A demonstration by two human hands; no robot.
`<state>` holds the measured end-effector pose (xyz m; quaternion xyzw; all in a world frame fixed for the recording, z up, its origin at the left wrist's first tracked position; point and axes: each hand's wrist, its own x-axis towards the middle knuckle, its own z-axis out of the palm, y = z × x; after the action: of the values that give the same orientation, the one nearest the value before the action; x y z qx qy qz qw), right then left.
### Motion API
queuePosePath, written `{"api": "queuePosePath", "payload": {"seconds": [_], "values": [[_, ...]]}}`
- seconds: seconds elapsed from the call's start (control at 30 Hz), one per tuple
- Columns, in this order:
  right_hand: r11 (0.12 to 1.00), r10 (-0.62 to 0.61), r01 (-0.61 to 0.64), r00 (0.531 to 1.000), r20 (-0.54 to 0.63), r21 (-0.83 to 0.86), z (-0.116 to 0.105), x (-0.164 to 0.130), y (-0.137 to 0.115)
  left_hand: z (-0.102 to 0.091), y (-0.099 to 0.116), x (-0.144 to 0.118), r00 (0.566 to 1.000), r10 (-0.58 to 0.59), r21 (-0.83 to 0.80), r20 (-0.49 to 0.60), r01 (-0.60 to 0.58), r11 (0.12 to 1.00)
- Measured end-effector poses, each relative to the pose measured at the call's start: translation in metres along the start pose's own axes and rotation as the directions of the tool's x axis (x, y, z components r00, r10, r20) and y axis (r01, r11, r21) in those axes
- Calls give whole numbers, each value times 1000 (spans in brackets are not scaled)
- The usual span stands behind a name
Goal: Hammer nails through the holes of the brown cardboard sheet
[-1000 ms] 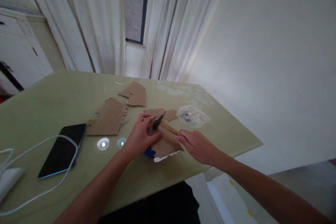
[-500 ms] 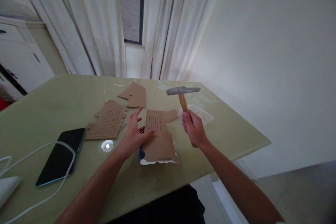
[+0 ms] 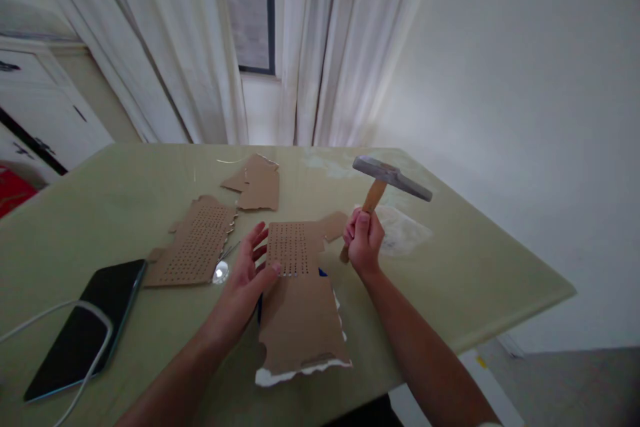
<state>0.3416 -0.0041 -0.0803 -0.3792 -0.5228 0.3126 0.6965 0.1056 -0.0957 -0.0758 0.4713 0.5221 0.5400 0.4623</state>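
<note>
My right hand (image 3: 364, 241) grips the wooden handle of a hammer (image 3: 391, 177), held upright with its grey metal head raised above the table. My left hand (image 3: 249, 273) lies flat with fingers spread, its thumb on the left edge of a torn brown cardboard piece (image 3: 300, 300). That piece has rows of small holes at its far end and a white torn edge nearest me. A bit of blue shows beneath it.
On the pale green table (image 3: 125, 193) lie a second perforated cardboard piece (image 3: 195, 250), a smaller scrap (image 3: 256, 181), a crumpled clear plastic bag (image 3: 403, 230), and a black phone (image 3: 80, 327) with a white cable (image 3: 35, 320). Curtains hang behind.
The hammer went from lying low over the cardboard to raised high, its head now tilted right. My left hand slid off the cardboard's middle to its left edge.
</note>
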Motion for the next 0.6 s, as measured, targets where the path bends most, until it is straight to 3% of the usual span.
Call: {"api": "queuePosePath", "payload": {"seconds": [0.1, 0.13, 0.2, 0.27, 0.3, 0.4, 0.6], "values": [[999, -21, 20, 999, 29, 31, -4, -5, -4, -20, -3, 13, 982, 119, 365, -144, -59, 929], [999, -22, 21, 999, 32, 33, -5, -6, -5, -29, -4, 18, 977, 157, 536, -146, -56, 843], [999, -16, 14, 999, 36, 44, -5, -5, -8, -47, -7, 27, 963, 248, 806, -110, -60, 589], [998, 6, -9, 999, 39, 58, -5, -3, -10, -61, -11, 33, 968, 244, 917, -55, -47, 395], [998, 20, -23, 999, 37, 64, -5, -2, -11, -65, -13, 35, 975, 218, 939, -34, -43, 341], [996, 55, -57, 998, 22, 75, -5, 1, -13, -68, -19, 37, 988, 153, 950, -21, -28, 311], [994, 91, -90, 996, -5, 54, -5, 1, -17, -66, -32, 40, 963, 268, 942, 35, -122, 314]]}}
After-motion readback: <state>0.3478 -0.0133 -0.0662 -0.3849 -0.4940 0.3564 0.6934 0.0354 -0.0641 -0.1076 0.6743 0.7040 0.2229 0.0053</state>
